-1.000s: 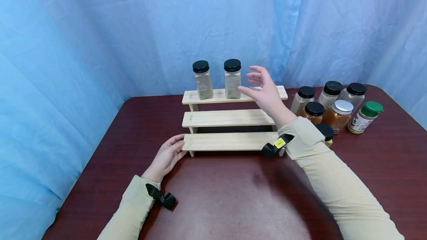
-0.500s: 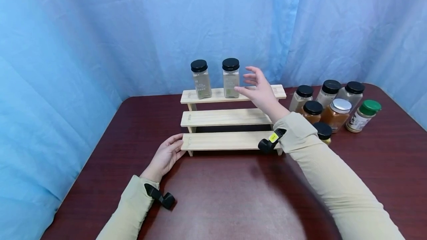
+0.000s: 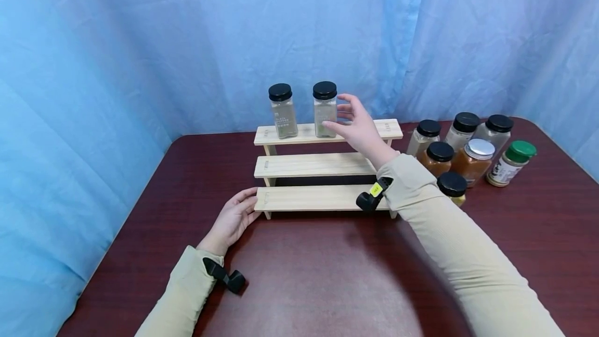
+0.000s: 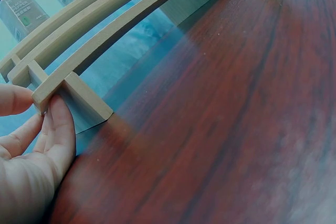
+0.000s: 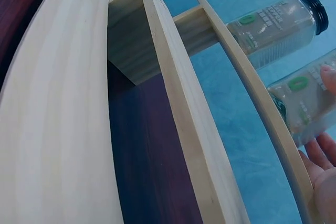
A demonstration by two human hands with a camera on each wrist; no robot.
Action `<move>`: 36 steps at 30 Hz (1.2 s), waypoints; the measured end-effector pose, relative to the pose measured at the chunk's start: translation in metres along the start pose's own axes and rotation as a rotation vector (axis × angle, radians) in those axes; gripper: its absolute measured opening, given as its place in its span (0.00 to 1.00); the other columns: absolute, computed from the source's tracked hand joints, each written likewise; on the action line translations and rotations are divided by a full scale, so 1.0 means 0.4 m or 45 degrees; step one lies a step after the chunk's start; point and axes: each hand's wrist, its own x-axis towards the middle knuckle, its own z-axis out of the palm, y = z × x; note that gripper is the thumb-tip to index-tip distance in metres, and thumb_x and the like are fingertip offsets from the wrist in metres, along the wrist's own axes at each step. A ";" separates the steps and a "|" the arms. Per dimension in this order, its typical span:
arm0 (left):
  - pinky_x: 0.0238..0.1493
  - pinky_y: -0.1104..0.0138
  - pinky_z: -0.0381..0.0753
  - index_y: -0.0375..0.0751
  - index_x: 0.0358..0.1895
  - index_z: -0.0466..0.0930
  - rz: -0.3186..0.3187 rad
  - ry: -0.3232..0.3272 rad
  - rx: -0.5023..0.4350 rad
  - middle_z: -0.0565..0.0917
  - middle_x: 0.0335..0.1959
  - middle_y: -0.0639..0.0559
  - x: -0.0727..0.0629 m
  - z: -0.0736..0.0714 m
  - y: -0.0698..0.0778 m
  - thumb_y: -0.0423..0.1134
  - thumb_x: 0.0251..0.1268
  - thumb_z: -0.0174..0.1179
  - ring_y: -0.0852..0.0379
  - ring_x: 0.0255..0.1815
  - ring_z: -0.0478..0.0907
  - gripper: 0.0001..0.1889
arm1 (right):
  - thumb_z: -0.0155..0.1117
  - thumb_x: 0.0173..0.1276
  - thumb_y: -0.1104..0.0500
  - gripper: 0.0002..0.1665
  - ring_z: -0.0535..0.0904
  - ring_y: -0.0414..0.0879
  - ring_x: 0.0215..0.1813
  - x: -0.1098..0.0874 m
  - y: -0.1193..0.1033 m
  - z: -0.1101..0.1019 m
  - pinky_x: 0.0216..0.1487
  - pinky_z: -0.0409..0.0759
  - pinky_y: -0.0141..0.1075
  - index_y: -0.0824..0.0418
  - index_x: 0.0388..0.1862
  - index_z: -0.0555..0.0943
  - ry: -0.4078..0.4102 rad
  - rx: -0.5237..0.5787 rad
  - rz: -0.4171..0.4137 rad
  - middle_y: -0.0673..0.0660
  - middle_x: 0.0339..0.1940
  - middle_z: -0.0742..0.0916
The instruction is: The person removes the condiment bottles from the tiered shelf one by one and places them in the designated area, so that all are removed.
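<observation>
A three-step wooden rack [image 3: 309,165] stands on the table. My left hand [image 3: 234,218] pinches the left end of its lowest step; in the left wrist view, fingers [image 4: 62,129] lie under the board's corner. On the top step, two clear square spice jars with black lids stand upright. The left one is a black pepper jar [image 3: 284,118]. My right hand [image 3: 357,128] holds the other spice jar [image 3: 323,113] from its right side, thumb across the front. In the right wrist view, the other fingers [image 5: 317,153] curl along that jar's side.
Right of the rack several seasoning jars are grouped, among them a silver-lidded jar [image 3: 473,163], a green-capped bottle [image 3: 507,165] and a black-lidded jar [image 3: 452,187] near my right sleeve [image 3: 449,222]. A blue curtain [image 3: 299,30] hangs behind the table [image 3: 299,274].
My right hand has moved left, its thumb sliding across the jar's front and its fingers closing in on the side. My left hand stays at the rack's lowest step.
</observation>
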 end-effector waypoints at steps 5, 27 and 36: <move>0.42 0.75 0.76 0.27 0.68 0.52 -0.001 0.006 0.001 0.78 0.41 0.58 -0.001 0.000 0.001 0.27 0.72 0.40 0.67 0.40 0.78 0.23 | 0.66 0.63 0.58 0.41 0.69 0.54 0.67 -0.003 -0.003 0.009 0.65 0.68 0.47 0.57 0.71 0.58 0.025 -0.001 -0.015 0.62 0.64 0.73; 0.42 0.75 0.76 0.27 0.67 0.53 0.003 0.018 0.001 0.78 0.42 0.57 0.002 0.000 -0.003 0.27 0.72 0.40 0.67 0.40 0.78 0.23 | 0.66 0.64 0.58 0.38 0.71 0.55 0.64 -0.009 -0.004 0.011 0.62 0.70 0.49 0.58 0.69 0.60 0.042 -0.085 -0.058 0.63 0.60 0.75; 0.42 0.75 0.76 0.27 0.67 0.53 0.003 0.022 -0.007 0.78 0.40 0.58 0.001 -0.001 -0.004 0.26 0.72 0.40 0.67 0.40 0.79 0.22 | 0.66 0.63 0.58 0.36 0.72 0.55 0.62 -0.023 0.001 0.023 0.63 0.71 0.46 0.59 0.68 0.62 0.085 -0.079 -0.135 0.63 0.59 0.76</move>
